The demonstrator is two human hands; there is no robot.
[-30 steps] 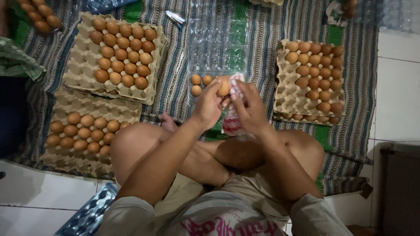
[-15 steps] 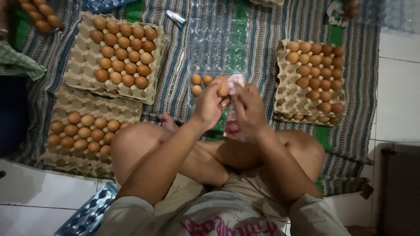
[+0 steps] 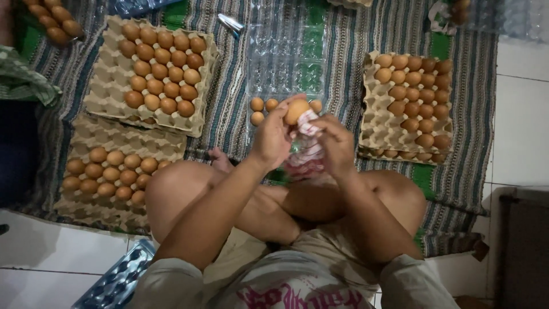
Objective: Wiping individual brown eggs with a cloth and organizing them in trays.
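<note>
A clear plastic egg carton (image 3: 286, 57) lies open on the striped mat (four eggs inside), flanked by brown pulp egg trays (image 3: 150, 71).

Matt egg (image 3: 297, 110), glossy plastic tray (image 3: 286, 57), pulp cartons (image 3: 114, 51)

Lying across a white tiled floor (image 3: 523, 114): a striped woven mat (image 3: 229, 109) in grey, white and green. Showing dim, soft lighting. Sitting at the right edge, a dark boxy piece of furniture (image 3: 523, 246).

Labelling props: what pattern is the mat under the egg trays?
Striped mat, grey and white with green bands; head view.
</note>
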